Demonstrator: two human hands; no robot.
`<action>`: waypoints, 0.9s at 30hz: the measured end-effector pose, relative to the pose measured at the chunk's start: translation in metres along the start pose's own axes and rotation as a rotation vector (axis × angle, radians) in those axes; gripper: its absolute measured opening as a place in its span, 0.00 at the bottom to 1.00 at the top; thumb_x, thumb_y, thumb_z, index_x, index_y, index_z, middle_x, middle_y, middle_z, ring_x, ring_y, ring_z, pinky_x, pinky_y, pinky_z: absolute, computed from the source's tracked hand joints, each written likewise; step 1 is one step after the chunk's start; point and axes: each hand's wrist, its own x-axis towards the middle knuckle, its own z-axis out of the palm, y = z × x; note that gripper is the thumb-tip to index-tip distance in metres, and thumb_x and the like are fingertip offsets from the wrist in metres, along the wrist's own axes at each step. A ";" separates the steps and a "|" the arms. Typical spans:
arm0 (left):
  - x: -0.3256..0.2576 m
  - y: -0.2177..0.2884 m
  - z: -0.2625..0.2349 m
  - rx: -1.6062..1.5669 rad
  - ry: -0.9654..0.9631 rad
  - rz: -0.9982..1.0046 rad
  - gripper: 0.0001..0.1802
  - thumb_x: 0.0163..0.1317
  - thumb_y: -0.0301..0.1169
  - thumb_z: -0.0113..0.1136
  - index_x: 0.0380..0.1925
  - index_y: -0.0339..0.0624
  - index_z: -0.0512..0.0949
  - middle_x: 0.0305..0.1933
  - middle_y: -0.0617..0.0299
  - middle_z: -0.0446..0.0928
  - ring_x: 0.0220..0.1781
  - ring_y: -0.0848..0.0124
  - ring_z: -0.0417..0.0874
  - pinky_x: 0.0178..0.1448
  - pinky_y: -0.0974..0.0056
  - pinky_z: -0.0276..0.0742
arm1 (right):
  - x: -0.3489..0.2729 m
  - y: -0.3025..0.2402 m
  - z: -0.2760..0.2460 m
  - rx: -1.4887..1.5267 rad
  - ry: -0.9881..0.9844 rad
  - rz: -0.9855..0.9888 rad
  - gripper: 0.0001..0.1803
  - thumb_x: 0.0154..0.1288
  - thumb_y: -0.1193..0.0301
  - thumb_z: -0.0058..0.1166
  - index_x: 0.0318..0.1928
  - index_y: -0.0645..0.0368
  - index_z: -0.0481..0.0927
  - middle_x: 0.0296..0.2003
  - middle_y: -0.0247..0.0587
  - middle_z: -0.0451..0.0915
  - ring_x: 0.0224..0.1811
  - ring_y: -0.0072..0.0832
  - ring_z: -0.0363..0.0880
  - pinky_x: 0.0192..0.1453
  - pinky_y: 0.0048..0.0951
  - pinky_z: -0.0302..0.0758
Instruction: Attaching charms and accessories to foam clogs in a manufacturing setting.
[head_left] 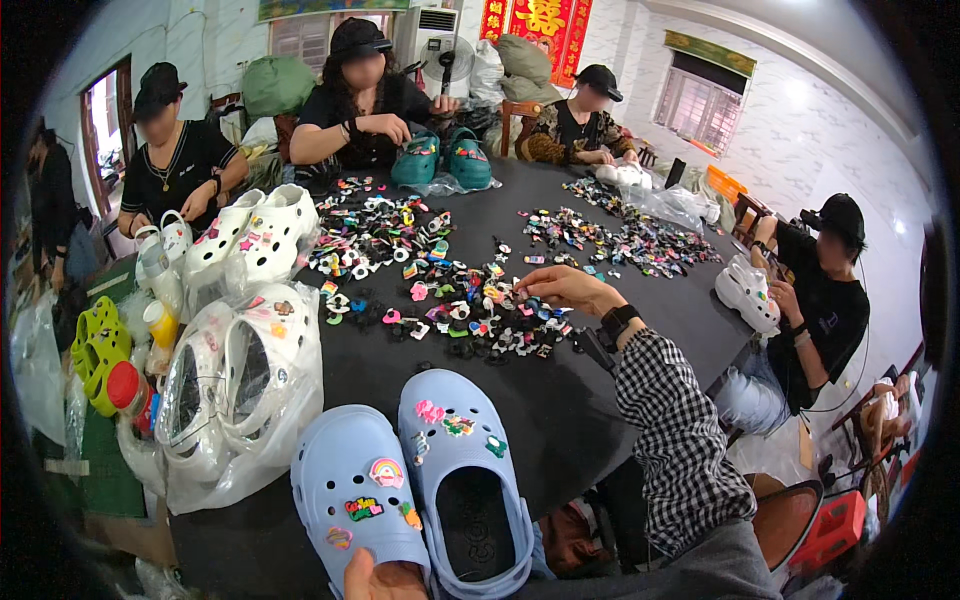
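Two light blue clogs stand at the table's near edge, toes pointing away. My left hand (385,577) grips the left blue clog (345,480), thumb on top and the other fingers inside its opening. Rainbow, lettered and other small charms sit in its holes. Beside it, the right blue clog (462,460) carries pink, green and other charms. My right hand (568,289) reaches over the pile of loose shoe charms (480,315) at mid-table. Its fingertips are pinched together at the pile's right edge; whatever they hold is too small to make out.
White clogs in clear plastic bags (250,370) crowd the left, near a red-lidded jar (125,385) and lime clogs (98,350). More charms (620,235) spread farther back. Several people sit around the dark table (570,420); one handles green clogs (415,160), another a white clog (748,297).
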 end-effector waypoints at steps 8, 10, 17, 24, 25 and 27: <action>0.001 0.000 0.005 -0.066 0.019 -0.037 0.09 0.71 0.31 0.48 0.42 0.41 0.77 0.32 0.67 0.80 0.33 0.78 0.79 0.39 0.71 0.75 | -0.013 0.012 -0.006 0.363 0.009 -0.037 0.14 0.73 0.69 0.48 0.54 0.63 0.74 0.35 0.27 0.74 0.23 0.11 0.59 0.23 0.13 0.61; 0.001 -0.002 0.008 -0.053 0.032 -0.022 0.09 0.71 0.31 0.48 0.42 0.41 0.77 0.33 0.66 0.80 0.33 0.78 0.79 0.39 0.71 0.76 | -0.014 0.015 -0.007 0.438 -0.017 -0.060 0.14 0.74 0.70 0.46 0.54 0.63 0.74 0.37 0.29 0.75 0.24 0.11 0.59 0.24 0.11 0.62; 0.001 -0.002 0.003 -0.062 -0.020 0.004 0.11 0.72 0.31 0.47 0.44 0.40 0.77 0.34 0.65 0.80 0.35 0.77 0.79 0.41 0.70 0.76 | -0.024 0.012 -0.002 0.368 -0.028 -0.083 0.15 0.73 0.73 0.44 0.58 0.59 0.73 0.38 0.27 0.75 0.24 0.10 0.59 0.22 0.10 0.59; 0.001 -0.003 -0.007 -0.073 -0.092 -0.032 0.12 0.72 0.32 0.46 0.47 0.38 0.75 0.36 0.64 0.79 0.38 0.75 0.78 0.46 0.69 0.75 | -0.028 0.015 -0.006 0.375 0.041 -0.116 0.15 0.73 0.74 0.42 0.57 0.59 0.73 0.31 0.24 0.72 0.21 0.10 0.54 0.20 0.13 0.54; 0.001 -0.004 -0.008 -0.065 -0.073 -0.007 0.12 0.72 0.32 0.46 0.47 0.39 0.75 0.35 0.64 0.79 0.38 0.74 0.78 0.46 0.69 0.75 | -0.028 0.014 -0.007 0.345 0.103 -0.068 0.15 0.73 0.74 0.40 0.56 0.60 0.74 0.29 0.23 0.71 0.21 0.10 0.54 0.20 0.14 0.53; 0.000 -0.004 -0.010 -0.055 -0.053 0.015 0.12 0.72 0.32 0.46 0.46 0.39 0.76 0.35 0.63 0.79 0.38 0.74 0.78 0.46 0.69 0.75 | -0.030 0.012 -0.007 0.319 0.166 -0.019 0.16 0.73 0.74 0.38 0.56 0.61 0.75 0.28 0.22 0.69 0.20 0.10 0.53 0.20 0.15 0.52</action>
